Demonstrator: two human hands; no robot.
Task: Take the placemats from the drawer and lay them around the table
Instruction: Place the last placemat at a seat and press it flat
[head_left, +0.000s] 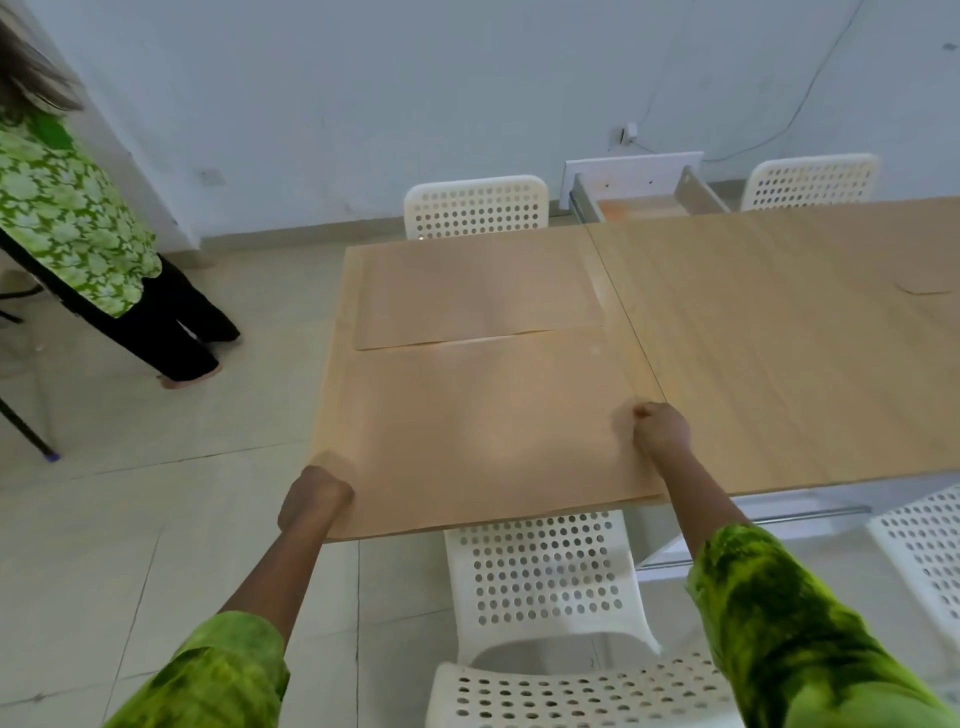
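The person holds the near placemat (483, 431) flat on the table (779, 338) w/ both hands: the left hand (314, 499) is clenched on its near-left corner and the right hand (661, 431) is pinched shut on its right edge, prob. to square it w/ the table edge in front of the white chair (545, 577). A second placemat (478, 291) lies just behind it, nearly touching, at the opposite seat. The drawer (644, 200) on the far side is open, so more mats may come from there.
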